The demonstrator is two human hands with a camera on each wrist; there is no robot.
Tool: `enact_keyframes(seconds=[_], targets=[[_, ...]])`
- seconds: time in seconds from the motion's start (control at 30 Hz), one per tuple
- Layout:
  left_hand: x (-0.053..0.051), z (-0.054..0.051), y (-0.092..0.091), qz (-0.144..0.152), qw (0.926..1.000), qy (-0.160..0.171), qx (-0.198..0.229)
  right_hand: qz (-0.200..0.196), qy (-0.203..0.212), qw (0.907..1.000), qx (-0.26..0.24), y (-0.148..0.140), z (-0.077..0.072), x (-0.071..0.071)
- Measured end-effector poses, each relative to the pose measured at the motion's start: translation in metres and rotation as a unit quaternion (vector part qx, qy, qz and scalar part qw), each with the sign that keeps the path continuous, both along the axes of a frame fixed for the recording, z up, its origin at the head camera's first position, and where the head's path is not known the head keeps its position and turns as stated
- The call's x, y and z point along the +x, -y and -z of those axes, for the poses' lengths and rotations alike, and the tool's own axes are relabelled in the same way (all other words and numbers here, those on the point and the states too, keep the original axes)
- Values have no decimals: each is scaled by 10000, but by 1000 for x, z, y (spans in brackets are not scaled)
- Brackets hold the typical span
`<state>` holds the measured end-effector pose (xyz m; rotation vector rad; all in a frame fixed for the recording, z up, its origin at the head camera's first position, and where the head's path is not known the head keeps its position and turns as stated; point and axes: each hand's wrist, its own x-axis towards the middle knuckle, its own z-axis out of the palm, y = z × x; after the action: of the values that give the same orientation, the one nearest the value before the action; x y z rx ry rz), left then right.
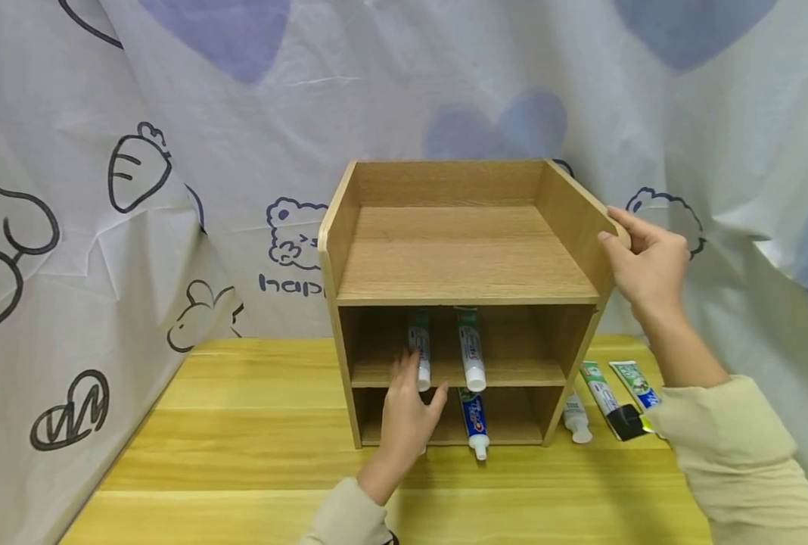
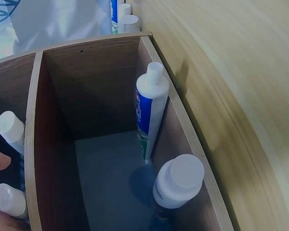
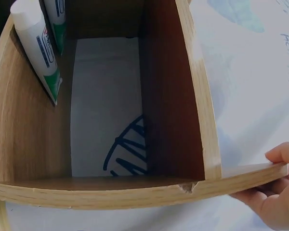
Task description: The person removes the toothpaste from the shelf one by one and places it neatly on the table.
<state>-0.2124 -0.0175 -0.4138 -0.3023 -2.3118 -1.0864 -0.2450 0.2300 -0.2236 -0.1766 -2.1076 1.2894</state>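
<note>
A wooden shelf with an open top and two compartments stands on the table. My right hand grips the upper edge of its right side panel; the right wrist view shows the thumb and fingers on either side of the board. My left hand is at the middle compartment, fingers and thumb apart around the left toothpaste tube; firm contact cannot be made out. Beside it lies another toothpaste tube, cap outward. Below, the bottom compartment holds a blue toothpaste tube and a white-capped tube, mostly hidden by my left hand in the head view.
Right of the shelf, several tubes lie on the yellow wooden table: a white one, a green-and-white one with a black piece at its end, and a green-and-blue one. A printed cloth hangs behind.
</note>
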Motion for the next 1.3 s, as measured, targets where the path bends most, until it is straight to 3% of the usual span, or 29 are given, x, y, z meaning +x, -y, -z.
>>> enact_keyframes(seconds=[0.2, 0.77, 0.97, 1.3], targets=[[0, 3, -3, -94, 9999, 21, -94, -134, -222, 9997, 5, -4, 2, -3], [-2, 9, -5, -464, 9967, -661, -99, -197, -440, 9987, 179, -6, 2, -7], [-2, 8, -6, -649, 9960, -596, -136, -254, -423, 9985, 236, -6, 2, -5], [-5, 6, -2, -614, 9931, -1002, -52, -354, -313, 9981, 390, -8, 2, -2]])
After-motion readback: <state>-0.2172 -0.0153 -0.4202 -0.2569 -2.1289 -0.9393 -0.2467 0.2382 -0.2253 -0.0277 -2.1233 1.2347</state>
